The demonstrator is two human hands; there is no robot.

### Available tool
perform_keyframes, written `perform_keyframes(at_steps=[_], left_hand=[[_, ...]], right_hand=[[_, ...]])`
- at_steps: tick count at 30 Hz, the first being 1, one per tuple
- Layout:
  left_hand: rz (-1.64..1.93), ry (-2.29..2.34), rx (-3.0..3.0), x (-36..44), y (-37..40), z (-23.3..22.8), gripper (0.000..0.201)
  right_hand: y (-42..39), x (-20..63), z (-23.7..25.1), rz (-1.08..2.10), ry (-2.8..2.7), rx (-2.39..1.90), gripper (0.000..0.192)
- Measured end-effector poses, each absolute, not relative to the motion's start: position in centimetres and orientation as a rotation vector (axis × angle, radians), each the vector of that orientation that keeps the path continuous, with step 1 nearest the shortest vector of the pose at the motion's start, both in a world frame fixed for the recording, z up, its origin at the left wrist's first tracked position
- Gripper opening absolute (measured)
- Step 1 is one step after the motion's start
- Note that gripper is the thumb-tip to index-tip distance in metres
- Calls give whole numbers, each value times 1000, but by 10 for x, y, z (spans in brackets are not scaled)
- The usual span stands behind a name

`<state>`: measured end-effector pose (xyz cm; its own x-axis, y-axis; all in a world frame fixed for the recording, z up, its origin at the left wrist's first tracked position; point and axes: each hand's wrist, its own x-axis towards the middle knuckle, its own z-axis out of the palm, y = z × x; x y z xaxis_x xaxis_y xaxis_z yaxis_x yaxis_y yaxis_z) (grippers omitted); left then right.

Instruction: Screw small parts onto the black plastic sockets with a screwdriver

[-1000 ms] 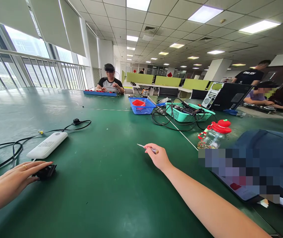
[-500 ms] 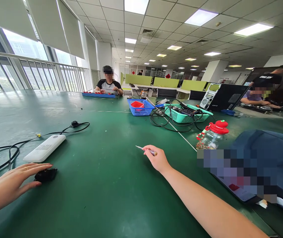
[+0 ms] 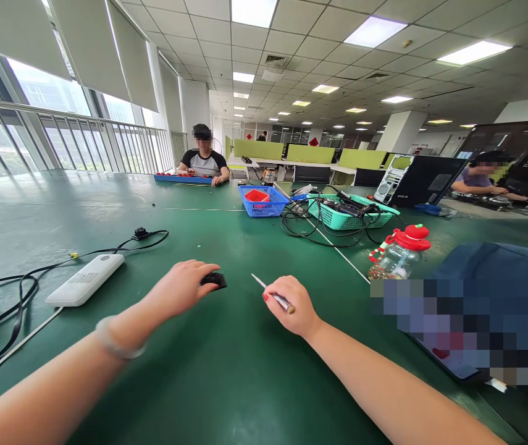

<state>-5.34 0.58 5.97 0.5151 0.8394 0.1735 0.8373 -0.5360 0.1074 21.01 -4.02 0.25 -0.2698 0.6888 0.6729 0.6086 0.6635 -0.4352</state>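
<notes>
our left hand [image 3: 184,289] curls over a small black part [image 3: 214,280] on the green table [image 3: 208,371], fingertips gripping it. our right hand [image 3: 291,304] pinches a thin screwdriver [image 3: 273,295]. the part looks light and rigid; best held by its sides.

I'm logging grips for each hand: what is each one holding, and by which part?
Left hand grips a small black part by its near end. Right hand pinches a thin screwdriver around its handle, tip pointing away.
</notes>
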Motion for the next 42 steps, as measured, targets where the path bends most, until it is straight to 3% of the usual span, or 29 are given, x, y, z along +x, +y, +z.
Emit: perform_keyframes(at_steps=[7, 16, 42], left_hand=[[416, 1223, 2706, 16, 33, 20, 30], [529, 1194, 2572, 8, 36, -1, 34], [600, 1203, 2529, 10, 43, -10, 38]], right_hand=[[-50, 204, 7, -168, -2206, -811, 22], [-41, 200, -3, -125, -2144, -889, 23], [-37, 197, -8, -592, -2248, -868, 27]])
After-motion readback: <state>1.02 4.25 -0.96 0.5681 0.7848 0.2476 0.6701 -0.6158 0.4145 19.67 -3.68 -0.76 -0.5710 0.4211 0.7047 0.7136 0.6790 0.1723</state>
